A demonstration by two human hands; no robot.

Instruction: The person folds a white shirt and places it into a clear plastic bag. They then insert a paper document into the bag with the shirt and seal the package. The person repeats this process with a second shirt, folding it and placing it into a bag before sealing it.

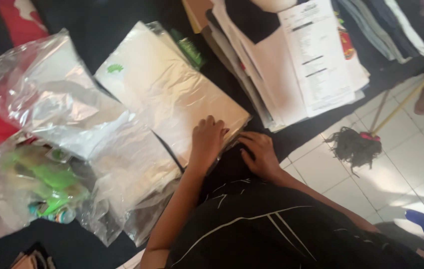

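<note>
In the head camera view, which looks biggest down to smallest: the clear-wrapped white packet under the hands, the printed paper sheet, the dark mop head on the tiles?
1. White packet, largest.
2. Printed paper sheet.
3. Mop head, smallest.
The left hand and right hand rest at the packet's near edge. The mop lies lower on the floor, so it may look smaller than it is.

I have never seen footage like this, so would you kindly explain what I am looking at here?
There is one picture, taken by a camera worn on a person's head, looking down at their two bare hands. The left hand presses on a flat white packet in clear plastic. The right hand rests at the packet's near edge, over dark cloth; neither hand clearly grips anything. To the left lie more plastic bags, one holding green items. Above are stacked papers, and a mop lies on the tiled floor.
</note>
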